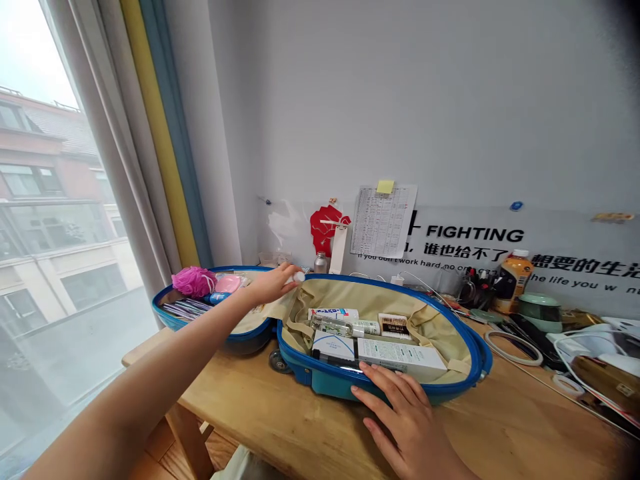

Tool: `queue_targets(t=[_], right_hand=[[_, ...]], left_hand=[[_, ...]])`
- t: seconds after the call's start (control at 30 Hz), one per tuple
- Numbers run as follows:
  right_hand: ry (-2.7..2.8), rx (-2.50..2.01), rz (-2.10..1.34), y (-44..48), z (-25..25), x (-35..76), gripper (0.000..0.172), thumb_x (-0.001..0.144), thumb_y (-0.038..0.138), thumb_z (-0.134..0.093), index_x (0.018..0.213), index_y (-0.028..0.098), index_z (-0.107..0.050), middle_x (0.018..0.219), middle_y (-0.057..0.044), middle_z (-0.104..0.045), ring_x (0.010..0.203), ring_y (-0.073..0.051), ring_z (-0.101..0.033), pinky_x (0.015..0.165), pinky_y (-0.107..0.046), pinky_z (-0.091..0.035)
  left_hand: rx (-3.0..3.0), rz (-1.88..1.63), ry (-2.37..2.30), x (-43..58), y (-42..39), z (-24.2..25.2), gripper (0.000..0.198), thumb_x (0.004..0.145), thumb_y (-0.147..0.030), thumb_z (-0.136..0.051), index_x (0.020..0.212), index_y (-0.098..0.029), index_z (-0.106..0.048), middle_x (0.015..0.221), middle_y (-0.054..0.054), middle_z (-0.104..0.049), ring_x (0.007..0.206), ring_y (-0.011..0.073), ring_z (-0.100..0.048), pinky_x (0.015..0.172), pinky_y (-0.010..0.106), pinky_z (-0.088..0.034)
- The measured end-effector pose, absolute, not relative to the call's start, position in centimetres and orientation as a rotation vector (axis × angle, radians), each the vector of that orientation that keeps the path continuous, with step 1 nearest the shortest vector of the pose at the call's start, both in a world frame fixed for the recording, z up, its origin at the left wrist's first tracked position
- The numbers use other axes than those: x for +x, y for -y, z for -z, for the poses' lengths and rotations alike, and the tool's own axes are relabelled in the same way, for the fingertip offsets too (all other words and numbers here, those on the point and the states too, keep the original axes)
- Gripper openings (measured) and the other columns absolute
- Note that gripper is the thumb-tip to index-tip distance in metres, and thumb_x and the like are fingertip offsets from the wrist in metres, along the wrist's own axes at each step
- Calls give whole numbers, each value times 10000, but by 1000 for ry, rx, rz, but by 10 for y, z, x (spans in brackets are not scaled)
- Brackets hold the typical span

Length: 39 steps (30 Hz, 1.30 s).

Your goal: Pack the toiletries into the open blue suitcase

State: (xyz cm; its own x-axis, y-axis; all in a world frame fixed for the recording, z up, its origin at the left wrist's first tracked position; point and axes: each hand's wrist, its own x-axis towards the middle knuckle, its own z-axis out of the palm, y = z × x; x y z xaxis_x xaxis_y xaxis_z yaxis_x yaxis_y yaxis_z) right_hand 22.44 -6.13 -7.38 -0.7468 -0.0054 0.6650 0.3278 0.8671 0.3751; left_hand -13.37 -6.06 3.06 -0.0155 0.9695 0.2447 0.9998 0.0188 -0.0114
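Wooden desk (310, 427), left hand (273, 283) pinching white bottle (299, 276), right hand (405, 420) touching suitcase (325, 381)

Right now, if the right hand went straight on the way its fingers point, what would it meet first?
The right hand rests on the blue case rim; beyond it, probably the long white box comes first.

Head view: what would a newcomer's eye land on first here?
The open blue suitcase on the wooden table stands out, its right half packed with white boxes and its left half holding a pink bath pouf. The left hand reaches to its far edge, pinching a small white item; the right hand lies flat, fingertips at its near side. Behind, black FIGHTING lettering runs along the wall.
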Motion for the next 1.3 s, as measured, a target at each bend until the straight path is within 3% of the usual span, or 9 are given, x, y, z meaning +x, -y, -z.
queue_targets(t=[0.1, 0.23, 0.63, 0.83, 1.07, 1.17, 1.3], right_hand=[[2339, -221, 607, 61, 75, 225, 344, 862, 292, -560, 1198, 298, -634, 1365, -26, -562, 1199, -184, -522, 962, -332, -355], [2346, -226, 618, 63, 72, 226, 343, 857, 281, -561, 1191, 300, -639, 1352, -25, -575, 1184, -178, -538, 946, -321, -372], [2338, -213, 603, 61, 73, 226, 344, 860, 294, -552, 1192, 296, -640, 1360, -28, -566, 1192, -179, -527, 951, -323, -367], [2329, -221, 644, 62, 71, 225, 331, 858, 288, -544, 1170, 305, -653, 1346, -17, -579, 1183, -171, -533, 959, -319, -366], [2336, -213, 639, 59, 75, 226, 347, 855, 295, -553, 1188, 310, -648, 1365, -20, -565, 1187, -178, -537, 951, -319, -390], [2353, -228, 619, 57, 79, 227, 372, 862, 315, -545, 1225, 327, -627, 1391, -16, -542, 1198, -187, -534, 959, -332, -395], [2370, -242, 599, 58, 79, 227, 366, 869, 315, -545, 1225, 335, -628, 1397, -17, -538, 1192, -185, -542, 951, -329, -408]], left_hand=[[-2214, 208, 2069, -100, 29, -28, 388, 964, -386, -430, 1332, -264, -453, 1286, 84, -531, 1082, 226, -608, 917, 367, -483], [-2360, 123, 2088, -75, -9, -8, 388, 933, -361, -552, 1279, -189, -520, 1251, 97, -570, 1057, 221, -597, 909, 446, -506], [-2468, 28, 2276, -87, -34, 35, 287, 934, -349, -561, 1169, -188, -592, 1206, 85, -600, 1024, 198, -607, 881, 411, -529], [-2381, 200, 2316, -79, -29, 25, 274, 932, -347, -564, 1149, -183, -601, 1189, 81, -608, 1011, 194, -612, 872, 405, -533], [-1992, 642, 2262, -96, -6, -8, 358, 955, -360, -518, 1276, -203, -530, 1298, 98, -554, 1132, 229, -568, 962, 465, -483], [-1843, 610, 2347, -133, 12, -16, 374, 949, -360, -530, 1283, -193, -522, 1299, 103, -550, 1136, 236, -565, 958, 472, -484], [-1806, 309, 2507, -190, 49, -14, 292, 933, -351, -560, 1159, -168, -593, 1200, 86, -603, 1045, 210, -602, 902, 435, -516]])
